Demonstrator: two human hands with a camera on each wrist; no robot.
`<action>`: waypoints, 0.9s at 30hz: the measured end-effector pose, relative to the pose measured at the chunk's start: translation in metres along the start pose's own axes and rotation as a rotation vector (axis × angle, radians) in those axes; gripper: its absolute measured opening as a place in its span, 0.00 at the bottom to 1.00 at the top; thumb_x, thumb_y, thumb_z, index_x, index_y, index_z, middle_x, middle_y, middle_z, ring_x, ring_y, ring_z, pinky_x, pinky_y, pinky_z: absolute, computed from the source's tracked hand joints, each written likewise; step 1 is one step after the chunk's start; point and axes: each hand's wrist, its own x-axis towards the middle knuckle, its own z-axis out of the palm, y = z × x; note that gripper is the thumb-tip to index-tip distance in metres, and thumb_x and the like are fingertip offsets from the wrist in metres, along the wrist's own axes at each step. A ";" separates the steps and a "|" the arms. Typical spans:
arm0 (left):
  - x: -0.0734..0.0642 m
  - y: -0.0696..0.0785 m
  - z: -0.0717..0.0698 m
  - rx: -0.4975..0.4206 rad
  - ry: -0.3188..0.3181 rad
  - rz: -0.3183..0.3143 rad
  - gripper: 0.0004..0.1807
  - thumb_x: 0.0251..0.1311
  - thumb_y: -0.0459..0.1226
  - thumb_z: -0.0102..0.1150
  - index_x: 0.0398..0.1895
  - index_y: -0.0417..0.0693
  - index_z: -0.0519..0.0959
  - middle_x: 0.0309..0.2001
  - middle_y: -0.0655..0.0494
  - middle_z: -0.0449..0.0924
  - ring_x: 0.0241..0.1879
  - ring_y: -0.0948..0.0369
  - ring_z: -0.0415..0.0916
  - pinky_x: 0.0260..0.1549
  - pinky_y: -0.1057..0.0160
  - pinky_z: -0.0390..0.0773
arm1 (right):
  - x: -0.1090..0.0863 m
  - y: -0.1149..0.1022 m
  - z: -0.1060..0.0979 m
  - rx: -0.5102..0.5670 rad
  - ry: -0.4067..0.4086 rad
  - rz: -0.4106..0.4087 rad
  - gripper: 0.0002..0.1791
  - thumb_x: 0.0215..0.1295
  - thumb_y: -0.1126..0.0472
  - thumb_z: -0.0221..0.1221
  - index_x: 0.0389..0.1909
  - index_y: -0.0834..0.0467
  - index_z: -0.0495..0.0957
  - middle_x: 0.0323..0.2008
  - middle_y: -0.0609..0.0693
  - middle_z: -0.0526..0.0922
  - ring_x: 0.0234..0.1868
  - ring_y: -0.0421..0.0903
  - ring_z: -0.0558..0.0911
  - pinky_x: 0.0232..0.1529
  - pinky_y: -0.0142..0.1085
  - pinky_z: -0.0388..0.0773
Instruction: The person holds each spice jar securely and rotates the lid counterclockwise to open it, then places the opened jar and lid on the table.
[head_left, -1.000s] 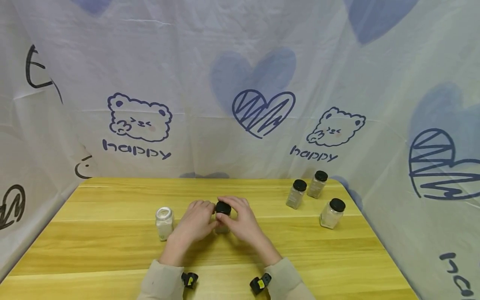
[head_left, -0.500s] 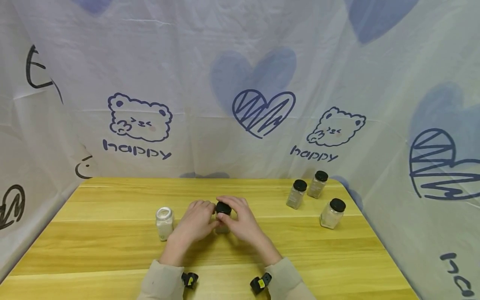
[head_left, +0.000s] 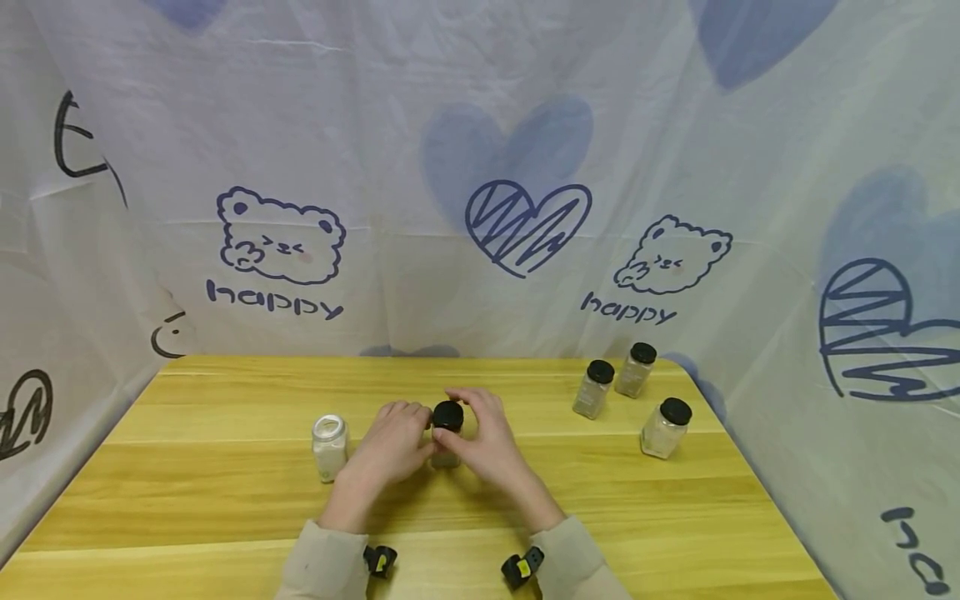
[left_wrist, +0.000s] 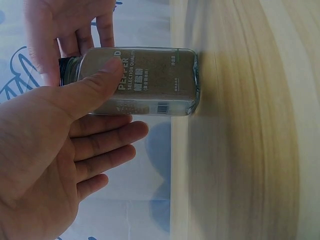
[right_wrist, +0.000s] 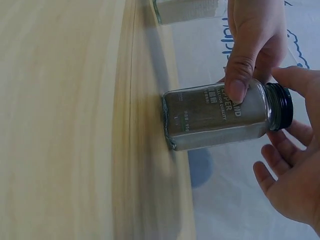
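Two bare hands at a pepper jar point(head_left: 447, 458), which stands upright on the wooden table point(head_left: 225, 483) near the middle. The jar lies between the hands: its body within the left hand point(head_left: 393, 442), its black cap point(head_left: 448, 414) within the arch of the right hand point(head_left: 483, 437). The left hand pinches the body, the thumb pressed flat over the label on the near face, the other fingers fairly straight along the left side and partly behind the glass. The right hand's fingers are spread loosely around the cap, the thumb at its near edge and the index fingertip just beyond its far side; whether the thumb touches the cap cannot be told. An uncapped jar point(head_left: 329, 454) stands left of the left hand, near the wrist. Toward the far right of the table stand three black-capped jars, two farther back point(head_left: 591, 397) point(head_left: 633, 377) and one nearer point(head_left: 663, 433). A printed curtain point(head_left: 390, 275) hangs beyond the table.
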 end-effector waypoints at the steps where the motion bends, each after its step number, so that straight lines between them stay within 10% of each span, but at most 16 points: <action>1: 0.000 0.000 0.000 -0.001 -0.001 0.000 0.18 0.62 0.42 0.74 0.43 0.37 0.81 0.45 0.46 0.84 0.51 0.46 0.77 0.68 0.43 0.69 | 0.000 0.000 0.000 -0.001 0.011 0.015 0.30 0.65 0.57 0.72 0.66 0.56 0.76 0.63 0.53 0.76 0.65 0.54 0.70 0.66 0.54 0.71; 27: -0.001 0.001 -0.001 -0.011 -0.013 -0.015 0.18 0.62 0.44 0.74 0.44 0.40 0.82 0.41 0.51 0.83 0.50 0.49 0.77 0.66 0.45 0.70 | -0.002 -0.002 -0.006 0.012 -0.026 0.029 0.27 0.68 0.60 0.68 0.67 0.55 0.78 0.64 0.53 0.79 0.65 0.53 0.72 0.65 0.58 0.73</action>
